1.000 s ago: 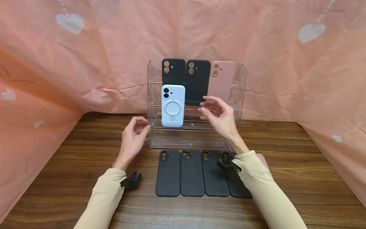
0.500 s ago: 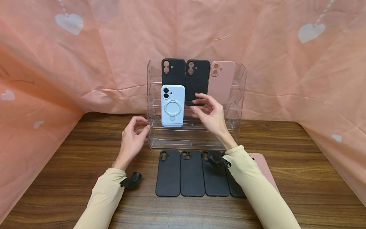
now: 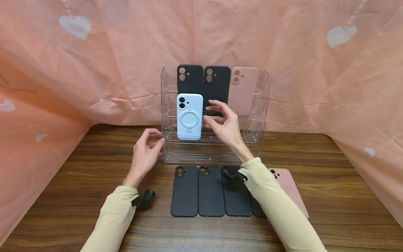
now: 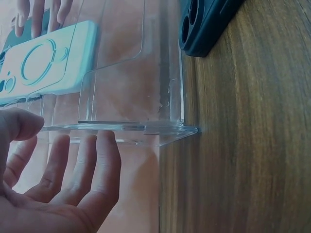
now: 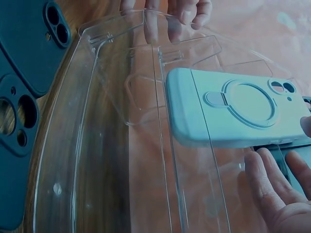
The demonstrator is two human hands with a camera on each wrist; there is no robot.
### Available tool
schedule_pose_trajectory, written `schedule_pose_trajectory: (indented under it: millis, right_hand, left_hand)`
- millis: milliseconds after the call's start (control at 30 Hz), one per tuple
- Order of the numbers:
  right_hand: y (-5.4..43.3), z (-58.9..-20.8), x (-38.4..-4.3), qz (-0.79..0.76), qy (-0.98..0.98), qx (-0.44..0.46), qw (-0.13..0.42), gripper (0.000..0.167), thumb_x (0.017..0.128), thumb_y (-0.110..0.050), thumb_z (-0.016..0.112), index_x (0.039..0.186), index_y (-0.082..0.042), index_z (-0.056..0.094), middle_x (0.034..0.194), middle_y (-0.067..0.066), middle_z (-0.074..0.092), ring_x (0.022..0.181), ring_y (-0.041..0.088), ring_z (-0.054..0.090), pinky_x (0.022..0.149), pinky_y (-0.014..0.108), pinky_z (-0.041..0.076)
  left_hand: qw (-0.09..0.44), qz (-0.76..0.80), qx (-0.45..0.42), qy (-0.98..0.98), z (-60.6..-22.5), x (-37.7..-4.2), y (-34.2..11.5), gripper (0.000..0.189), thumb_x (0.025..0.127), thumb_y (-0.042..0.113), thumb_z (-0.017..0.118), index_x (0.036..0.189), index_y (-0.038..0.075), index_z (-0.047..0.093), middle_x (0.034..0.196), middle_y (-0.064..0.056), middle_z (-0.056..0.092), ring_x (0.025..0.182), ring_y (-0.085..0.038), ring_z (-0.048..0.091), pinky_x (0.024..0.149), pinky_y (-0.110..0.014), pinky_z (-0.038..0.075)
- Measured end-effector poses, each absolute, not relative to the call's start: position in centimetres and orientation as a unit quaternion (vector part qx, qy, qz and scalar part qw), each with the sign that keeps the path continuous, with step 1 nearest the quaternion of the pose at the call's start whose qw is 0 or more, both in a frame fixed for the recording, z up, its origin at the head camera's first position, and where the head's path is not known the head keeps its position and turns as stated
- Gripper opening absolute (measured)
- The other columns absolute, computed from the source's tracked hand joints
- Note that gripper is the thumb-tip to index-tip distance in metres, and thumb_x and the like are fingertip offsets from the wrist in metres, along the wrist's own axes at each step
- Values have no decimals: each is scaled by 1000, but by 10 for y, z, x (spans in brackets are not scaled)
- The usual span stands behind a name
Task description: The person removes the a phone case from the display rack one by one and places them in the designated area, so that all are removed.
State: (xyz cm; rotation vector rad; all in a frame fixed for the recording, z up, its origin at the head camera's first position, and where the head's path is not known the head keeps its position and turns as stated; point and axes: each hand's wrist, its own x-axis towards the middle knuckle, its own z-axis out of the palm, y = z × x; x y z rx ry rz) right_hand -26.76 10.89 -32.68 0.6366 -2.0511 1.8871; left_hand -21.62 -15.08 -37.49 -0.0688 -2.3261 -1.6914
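A white phone case (image 3: pixel 189 133) with a ring on its back stands upright on the middle tier of a clear acrylic display stand (image 3: pixel 211 158). My right hand (image 3: pixel 227 126) is just right of that case, thumb and fingers apart with nothing between them. In the right wrist view, the right fingers (image 5: pixel 265 182) lie close to the white case's lower edge. My left hand (image 3: pixel 145 154) touches the stand's left side panel; in the left wrist view the fingertips (image 4: pixel 106 141) rest against its outer face, with the thumb near the front edge.
Two black phone cases (image 3: pixel 190 79) and a pink one (image 3: pixel 244 91) stand on the upper tier. In front of the stand, several black cases (image 3: pixel 184 196) and a pink case (image 3: pixel 289 185) lie in a row on the wooden table (image 3: pixel 56 210). My right sleeve covers part of them.
My right hand has moved left from in front of the upper pink case to beside the white case. My left hand stays at the stand's side.
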Motion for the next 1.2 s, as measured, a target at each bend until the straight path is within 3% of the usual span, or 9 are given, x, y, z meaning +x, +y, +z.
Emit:
schedule_pose_trajectory:
  millis: [200, 500, 600, 800, 1200]
  right_hand:
    - [105, -325, -268, 647, -718, 220, 136, 55, 93, 3, 69, 145, -9, 53, 129, 20, 62, 102, 39, 74, 82, 54, 63]
    - [101, -322, -270, 618, -738, 220, 158, 53, 94, -1, 70, 143, -14, 57, 117, 22, 66, 96, 40, 74, 77, 56, 63]
    - [100, -322, -272, 608, -743, 221, 171, 51, 93, -1, 70, 142, -13, 59, 113, 23, 67, 93, 39, 74, 76, 53, 64]
    - [98, -321, -272, 558, -773, 223, 204, 48, 93, -2, 70, 138, -16, 63, 106, 17, 72, 86, 29, 74, 78, 28, 62]
    - [96, -321, -272, 555, -765, 249, 210, 49, 93, 1, 70, 138, -15, 63, 103, 17, 71, 83, 26, 71, 77, 25, 60]
  left_hand:
    - [130, -584, -24, -801, -376, -217, -151, 21, 98, 14, 66, 117, 8, 59, 120, -16, 70, 102, -40, 74, 72, -48, 66]
    - [130, -577, -23, -806, -374, -216, -152, 21, 98, 15, 66, 118, 9, 59, 120, -15, 71, 102, -36, 75, 71, -45, 66]
    - [130, -576, -23, -807, -374, -216, -152, 21, 98, 15, 66, 118, 9, 59, 120, -15, 70, 101, -35, 75, 72, -47, 66]
    - [127, -577, -20, -806, -374, -215, -151, 21, 98, 14, 66, 117, 8, 59, 121, -16, 70, 101, -35, 75, 73, -48, 66]
    - [129, -575, -23, -808, -374, -215, -153, 21, 98, 14, 66, 117, 8, 59, 120, -16, 70, 101, -36, 76, 73, -48, 66]
